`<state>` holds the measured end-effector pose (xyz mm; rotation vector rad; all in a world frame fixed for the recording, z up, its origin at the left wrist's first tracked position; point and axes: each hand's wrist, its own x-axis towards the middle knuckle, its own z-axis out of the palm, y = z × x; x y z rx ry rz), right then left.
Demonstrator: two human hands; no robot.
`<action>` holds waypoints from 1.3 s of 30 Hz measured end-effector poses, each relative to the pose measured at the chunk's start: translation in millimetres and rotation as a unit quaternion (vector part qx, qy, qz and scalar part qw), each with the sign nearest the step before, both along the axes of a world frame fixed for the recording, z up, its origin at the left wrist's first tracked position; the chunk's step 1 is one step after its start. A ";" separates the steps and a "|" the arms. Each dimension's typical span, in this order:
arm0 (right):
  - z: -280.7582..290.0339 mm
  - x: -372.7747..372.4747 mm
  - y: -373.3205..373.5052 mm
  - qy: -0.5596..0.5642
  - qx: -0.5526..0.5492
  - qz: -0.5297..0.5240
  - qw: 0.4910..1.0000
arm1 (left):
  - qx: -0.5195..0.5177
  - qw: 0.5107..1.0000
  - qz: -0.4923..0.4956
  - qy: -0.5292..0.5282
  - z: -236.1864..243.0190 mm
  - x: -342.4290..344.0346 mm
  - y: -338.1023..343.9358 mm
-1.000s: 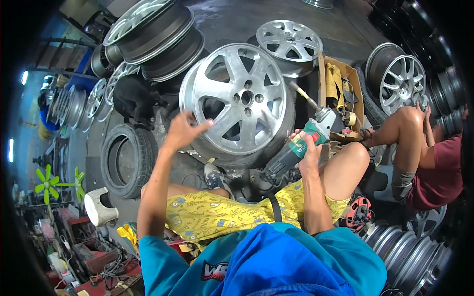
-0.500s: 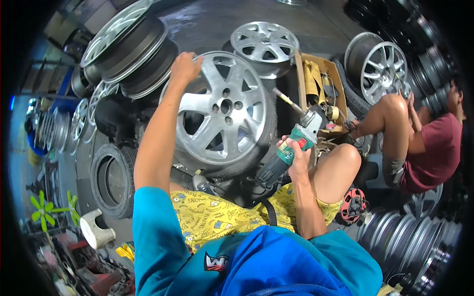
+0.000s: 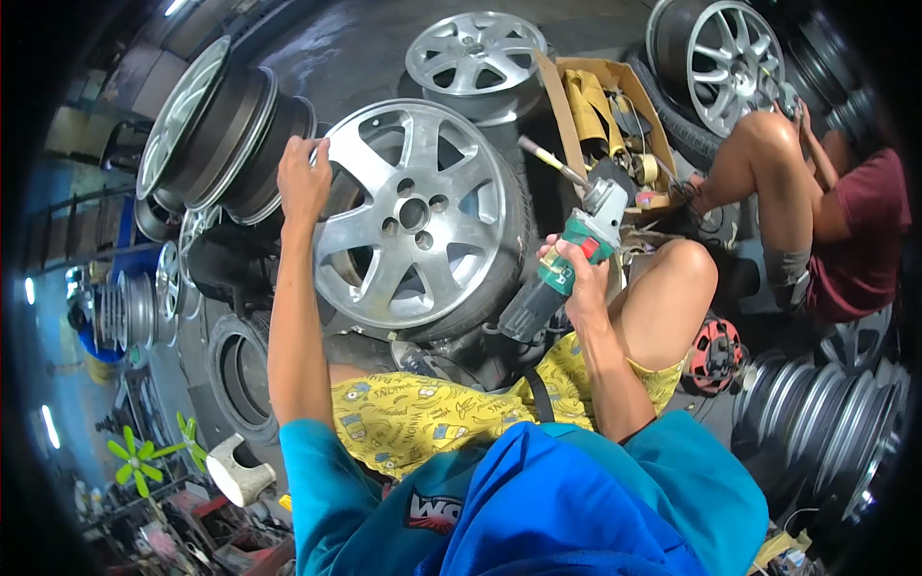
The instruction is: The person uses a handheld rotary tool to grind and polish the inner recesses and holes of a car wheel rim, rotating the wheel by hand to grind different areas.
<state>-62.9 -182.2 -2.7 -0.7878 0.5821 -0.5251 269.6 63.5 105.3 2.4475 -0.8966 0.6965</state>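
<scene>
A silver alloy wheel [image 3: 414, 278] with broad spokes and several bolt holes around its hub lies face up before me, resting on a black tyre. My left hand [image 3: 305, 178] is at its upper left edge, fingers curled over the lip. In my right hand [image 3: 581, 274] is a green and black grinder [image 3: 562, 278], gripped around its body. The grinder has a metal head, and a thin shaft with a pale cylindrical tip [image 3: 538, 149] points up and left. That tip is to the right of the wheel, apart from it.
A cardboard box [image 3: 559, 106] of yellow cloth and tools stands beyond the grinder. Wheels [image 3: 216, 134] are stacked left; another wheel [image 3: 475, 58] lies behind. At right a person [image 3: 845, 221] sits handling a wheel [image 3: 735, 72]. A red cord reel [image 3: 715, 355] is by my right knee.
The view has shifted and tilted. My left hand sits lower and farther left along the wheel's edge. My right hand keeps hold of the grinder, which has hardly moved.
</scene>
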 end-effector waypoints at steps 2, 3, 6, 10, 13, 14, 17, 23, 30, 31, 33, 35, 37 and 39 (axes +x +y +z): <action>-3.0 0.7 5.8 0.005 -0.005 -0.016 1.000 | -0.002 1.000 0.027 0.011 -4.4 4.7 7.7; -3.9 1.6 6.3 0.006 -0.011 -0.008 1.000 | -0.014 1.000 0.015 0.024 -4.6 5.1 13.5; 0.5 1.1 5.1 0.000 -0.017 0.001 1.000 | -0.054 0.994 0.015 0.089 3.3 -7.5 24.4; -2.7 0.6 5.5 -0.007 -0.005 -0.005 1.000 | 0.019 0.968 0.130 0.215 21.4 -51.3 62.3; 5.6 9.6 17.5 -0.010 0.011 0.011 1.000 | 0.155 0.908 0.122 0.369 2.0 -110.1 128.1; 7.4 10.3 18.2 -0.010 0.014 0.013 1.000 | 0.154 0.876 0.079 0.451 -16.5 -130.1 131.5; -2.1 18.5 24.4 -0.014 0.019 0.034 0.999 | 0.022 0.797 -0.001 0.603 -86.4 -167.5 143.6; 2.3 23.9 37.0 -0.010 -0.021 0.076 0.997 | -0.117 0.808 0.045 0.575 -131.5 -197.6 143.9; -4.4 26.0 35.7 0.010 -0.036 0.067 0.997 | -0.140 0.862 -0.024 0.486 -114.5 -182.9 148.1; -4.6 25.4 34.1 0.014 -0.041 0.065 0.997 | -0.083 0.872 -0.025 0.482 -91.7 -175.1 145.9; -4.9 28.1 33.3 -0.006 -0.022 0.066 0.998 | -0.030 0.889 -0.045 0.454 -52.5 -148.8 143.2; -7.2 27.5 31.5 0.003 -0.038 0.063 0.997 | -0.020 0.903 -0.062 0.425 -24.0 -121.3 131.0; -12.1 27.6 32.3 0.008 -0.054 0.057 0.997 | 0.023 0.915 -0.064 0.399 4.8 -93.9 122.7; -13.5 29.6 30.8 0.026 -0.109 0.080 0.990 | -0.004 0.918 -0.087 0.387 20.2 -73.3 115.5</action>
